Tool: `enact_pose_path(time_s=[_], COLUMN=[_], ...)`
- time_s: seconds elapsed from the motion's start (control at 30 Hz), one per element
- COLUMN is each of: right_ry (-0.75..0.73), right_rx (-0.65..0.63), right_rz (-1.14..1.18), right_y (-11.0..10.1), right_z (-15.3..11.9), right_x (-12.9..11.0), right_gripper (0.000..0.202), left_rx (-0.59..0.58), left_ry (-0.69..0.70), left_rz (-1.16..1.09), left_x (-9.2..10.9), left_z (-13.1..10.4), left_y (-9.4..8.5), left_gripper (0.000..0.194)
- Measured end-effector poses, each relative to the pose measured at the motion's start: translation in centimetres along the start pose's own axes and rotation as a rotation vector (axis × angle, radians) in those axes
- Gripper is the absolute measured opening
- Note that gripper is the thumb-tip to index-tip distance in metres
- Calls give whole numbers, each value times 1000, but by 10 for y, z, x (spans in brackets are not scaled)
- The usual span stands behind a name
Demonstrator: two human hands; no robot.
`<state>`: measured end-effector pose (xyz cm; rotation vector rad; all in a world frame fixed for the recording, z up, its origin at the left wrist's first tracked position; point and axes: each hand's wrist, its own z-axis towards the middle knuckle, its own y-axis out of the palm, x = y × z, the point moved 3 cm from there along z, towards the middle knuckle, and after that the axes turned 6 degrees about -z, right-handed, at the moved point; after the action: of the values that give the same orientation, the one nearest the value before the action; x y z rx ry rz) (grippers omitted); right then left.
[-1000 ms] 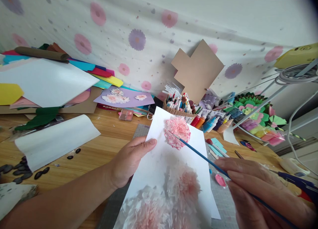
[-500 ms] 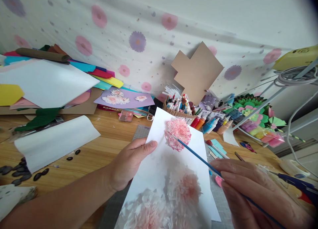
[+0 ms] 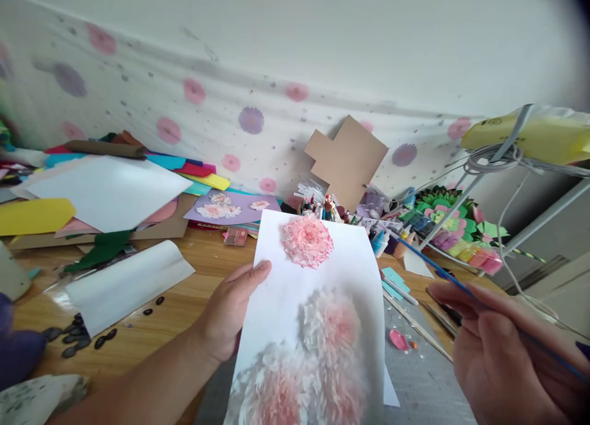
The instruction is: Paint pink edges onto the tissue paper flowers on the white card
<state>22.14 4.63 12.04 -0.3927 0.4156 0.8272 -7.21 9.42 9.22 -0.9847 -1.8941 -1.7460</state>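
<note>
My left hand [image 3: 235, 308] grips the left edge of a white paper sheet [image 3: 281, 302], thumb on top and fingers hidden beneath. Ruffled flowers are on the sheet: a pink one with darker pink petal edges [image 3: 307, 242] near the top, and paler white-and-pink blooms [image 3: 334, 326] lower down, partly cut off by the frame. To the right of the sheet, my right hand [image 3: 502, 345] pinches a thin blue paintbrush [image 3: 445, 274]. The brush points up and left, its tip apart from the flowers. A pink paint blob [image 3: 399, 340] lies on the grey cutting mat [image 3: 415, 382].
Behind the sheet stand paint bottles [image 3: 380, 243] and a brown cardboard piece [image 3: 348, 163]. Coloured sheets [image 3: 110, 191] are stacked at the left, near a white roll [image 3: 131, 283] and dark pebbles [image 3: 76, 336]. A metal rack [image 3: 470, 197] with coiled cable stands right.
The brush has lifted off the pink flower and swung right with my right hand. The camera view has tilted up, and the sheet sits slightly further left in view, still held.
</note>
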Motion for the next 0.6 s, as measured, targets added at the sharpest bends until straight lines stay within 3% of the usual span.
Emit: enact_pose_path(time_s=[0.1,0.2,0.3,0.4,0.6], right_ry=[138,181,272,323,412], right_rx=[28,-100,-155,-177,-223], right_rz=[-22,-82,23,159,387], right_y=[-3,-9,-11,-3,22], right_z=[9,10,9,14,40], right_x=[-1,17,40,49,42], right_gripper=[21,28,33,35,36], left_rx=[35,124,179,155,100], left_ry=[42,153,255,280,420], left_rz=[-67,-116,-120,-97,-62], left_x=[2,0,-11,-31,-61], left_z=[-19,-40,-57,-69,-87], left_y=[16,32,46,59,74], left_gripper=[31,32,31,38,56])
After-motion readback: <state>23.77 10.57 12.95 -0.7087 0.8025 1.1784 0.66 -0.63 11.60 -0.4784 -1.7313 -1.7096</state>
